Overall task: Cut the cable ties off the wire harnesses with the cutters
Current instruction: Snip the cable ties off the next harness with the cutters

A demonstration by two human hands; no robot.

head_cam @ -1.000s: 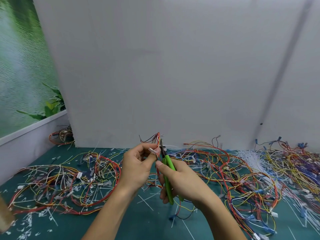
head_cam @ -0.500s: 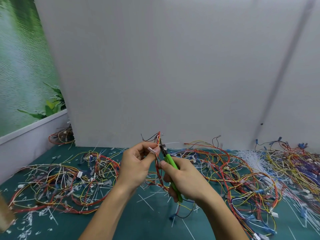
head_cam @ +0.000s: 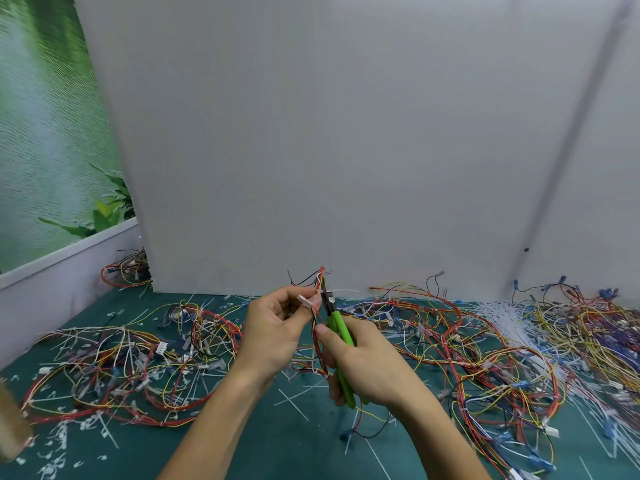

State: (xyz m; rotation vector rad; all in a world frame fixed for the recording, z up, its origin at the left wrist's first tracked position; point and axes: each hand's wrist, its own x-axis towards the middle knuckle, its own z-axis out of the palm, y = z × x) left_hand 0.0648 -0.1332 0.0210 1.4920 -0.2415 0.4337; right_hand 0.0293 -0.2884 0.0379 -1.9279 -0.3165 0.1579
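Observation:
My left hand (head_cam: 273,330) pinches a thin wire harness (head_cam: 320,282) of red, yellow and black wires and holds it upright above the table. A clear connector sticks out by its thumb. My right hand (head_cam: 363,362) grips the green-handled cutters (head_cam: 337,327). Their dark jaws touch the harness just above my left thumb, where a white cable tie (head_cam: 341,291) sticks out to the right. Below my hands the harness hangs down to the green mat (head_cam: 277,441).
Tangled wire harnesses cover the mat on the left (head_cam: 131,362) and on the right (head_cam: 485,341). A bundle of loose white cable ties (head_cam: 498,313) lies at the right back. Cut tie pieces litter the mat. A grey wall panel (head_cam: 346,133) stands close behind.
The cutters have tilted so their jaws sit against the harness a little higher. Both hands have stayed nearly in place.

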